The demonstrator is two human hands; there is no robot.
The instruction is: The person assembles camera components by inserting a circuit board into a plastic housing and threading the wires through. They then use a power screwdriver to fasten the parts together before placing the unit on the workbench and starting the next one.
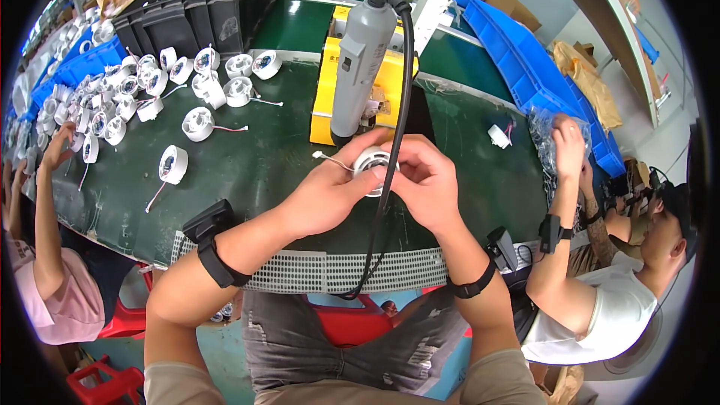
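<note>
Both hands hold one small white round housing (369, 158) above the green work surface. My left hand (326, 195) grips its left side, with the thumb across the front. My right hand (430, 184) closes on the right side, fingers bent around the rim. A short wire with a white connector (318, 154) sticks out to the left. Just beyond the hands, a grey electric screwdriver (363, 60) hangs upright, its tip hidden low behind them. Its black cable (406, 82) drops in front of the housing and covers part of it.
A yellow device (324, 97) stands behind the screwdriver. Many similar white housings (198, 124) lie at the left, below a black crate (202, 24). Blue trays (510, 56) line the right. Co-workers' hands (568, 146) reach in from both sides. One white part (499, 136) lies at right.
</note>
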